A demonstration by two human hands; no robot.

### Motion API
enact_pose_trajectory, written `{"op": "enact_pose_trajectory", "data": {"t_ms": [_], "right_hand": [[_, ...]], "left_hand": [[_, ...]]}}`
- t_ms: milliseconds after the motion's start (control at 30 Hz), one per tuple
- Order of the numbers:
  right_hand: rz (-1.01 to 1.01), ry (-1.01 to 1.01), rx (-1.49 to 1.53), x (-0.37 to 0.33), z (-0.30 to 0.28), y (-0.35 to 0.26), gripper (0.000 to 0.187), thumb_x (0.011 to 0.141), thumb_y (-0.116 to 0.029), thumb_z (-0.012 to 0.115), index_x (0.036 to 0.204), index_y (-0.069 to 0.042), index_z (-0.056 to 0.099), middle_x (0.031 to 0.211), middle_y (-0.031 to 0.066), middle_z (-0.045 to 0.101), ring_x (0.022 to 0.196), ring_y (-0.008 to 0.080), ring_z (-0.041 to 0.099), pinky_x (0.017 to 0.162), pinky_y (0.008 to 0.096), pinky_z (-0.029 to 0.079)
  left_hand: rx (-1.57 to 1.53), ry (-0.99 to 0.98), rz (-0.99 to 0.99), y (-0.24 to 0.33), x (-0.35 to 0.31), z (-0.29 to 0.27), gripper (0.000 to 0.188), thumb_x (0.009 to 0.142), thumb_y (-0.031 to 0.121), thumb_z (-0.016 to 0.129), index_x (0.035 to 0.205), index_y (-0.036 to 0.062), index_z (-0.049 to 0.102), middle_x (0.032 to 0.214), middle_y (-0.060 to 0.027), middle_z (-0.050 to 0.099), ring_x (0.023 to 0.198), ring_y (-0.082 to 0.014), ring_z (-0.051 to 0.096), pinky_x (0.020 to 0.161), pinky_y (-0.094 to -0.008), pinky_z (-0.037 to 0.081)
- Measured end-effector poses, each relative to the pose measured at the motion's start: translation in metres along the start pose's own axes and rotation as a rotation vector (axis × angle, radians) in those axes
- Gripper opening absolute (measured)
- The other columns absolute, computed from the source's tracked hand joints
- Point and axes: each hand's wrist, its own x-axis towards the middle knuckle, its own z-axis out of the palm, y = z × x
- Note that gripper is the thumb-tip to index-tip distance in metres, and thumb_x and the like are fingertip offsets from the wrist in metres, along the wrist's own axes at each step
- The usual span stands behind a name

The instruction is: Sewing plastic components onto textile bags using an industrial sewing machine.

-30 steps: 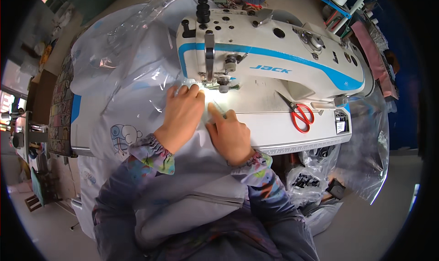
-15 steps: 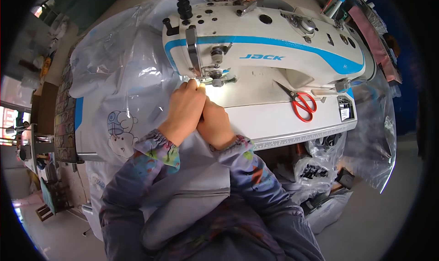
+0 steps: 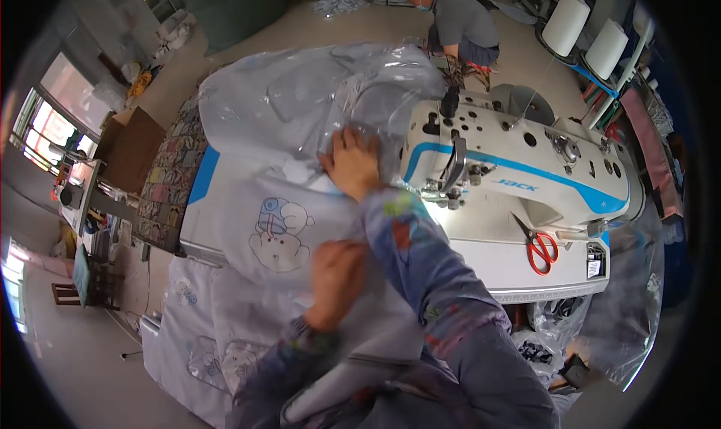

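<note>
My right hand (image 3: 351, 164) lies flat with its fingers spread, on the edge where clear plastic sheeting (image 3: 263, 95) meets pale grey fabric (image 3: 330, 215), left of the needle area. Nearer to me, my left hand (image 3: 336, 280) is over the same fabric, its fingers curled but smeared by motion. Whether it grips the cloth I cannot tell. Beside it, a bear print (image 3: 278, 241) shows on the fabric. The white and blue sewing machine (image 3: 518, 162) stands to the right, its lamp lit by the needle. Red-handled scissors (image 3: 541, 252) lie on its bed.
White thread cones (image 3: 565, 23) stand on a rack at the far right. A person (image 3: 462, 27) crouches on the floor beyond the machine. Plastic bags (image 3: 552, 339) hang below the table's right front edge. A cardboard box (image 3: 129, 149) and a chair (image 3: 81, 282) are at the left.
My hands were together at the needle; now they are apart, the right one farther off on the fabric, the left one nearer to me. The view has shifted, showing the crouching person and thread cones.
</note>
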Motion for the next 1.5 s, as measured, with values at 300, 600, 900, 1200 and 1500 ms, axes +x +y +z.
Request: {"op": "enact_pose_trajectory", "data": {"t_ms": [300,600,900,1200,1500], "right_hand": [[-0.574,-0.888,1.735,-0.134,-0.118,-0.083,0.037,0.113,-0.019,0.048,0.139,0.003,0.061,0.142,0.0141,0.066,0.133,0.0197,0.059,0.114,0.0342,0.042],[-0.432,-0.752,1.792,-0.192,-0.125,-0.089,0.047,0.114,-0.026,0.047,0.151,0.004,0.051,0.150,0.0202,0.057,0.135,0.0310,0.058,0.112,0.0372,0.045],[0.294,-0.079,0.642,-0.229,-0.170,0.022,0.049,0.102,-0.015,0.065,0.149,-0.007,0.055,0.096,0.0207,0.069,0.077,0.0305,0.068,0.069,0.0375,0.055],[0.322,-0.190,1.094,-0.271,-0.103,-0.007,0.042,0.100,-0.020,0.070,0.137,-0.007,0.054,0.069,0.0059,0.054,0.057,0.0100,0.050,0.055,0.0299,0.043],[0.456,-0.109,1.043,-0.336,-0.104,0.009,0.017,0.104,-0.016,0.064,0.105,0.001,0.067,0.093,0.0059,0.060,0.075,0.0085,0.051,0.064,0.0259,0.041]], "left_hand": [[0.386,-0.213,-0.008,-0.103,0.146,0.020,0.032,0.097,0.017,0.066,0.126,0.0033,0.069,0.131,-0.0173,0.067,0.121,-0.0341,0.063,0.103,-0.0432,0.048],[0.145,-0.451,-0.051,-0.168,0.194,0.052,0.037,0.104,0.019,0.063,0.137,0.0036,0.064,0.131,-0.0112,0.069,0.124,-0.0228,0.062,0.105,-0.0339,0.048],[-0.256,-0.301,-0.525,-0.120,-0.001,-0.148,0.035,0.100,0.011,0.070,0.134,0.0029,0.066,0.130,-0.0114,0.071,0.122,-0.0205,0.065,0.103,-0.0352,0.052],[-0.580,-0.826,-0.012,0.095,0.078,-0.166,0.025,0.090,0.005,0.073,0.115,0.0031,0.075,0.110,-0.0140,0.076,0.097,-0.0304,0.075,0.083,-0.0364,0.059],[0.152,-0.382,0.093,0.003,0.033,0.025,0.065,0.089,0.011,0.072,0.148,-0.0060,0.048,0.146,-0.0235,0.046,0.128,-0.0420,0.049,0.106,-0.0459,0.045]]}}
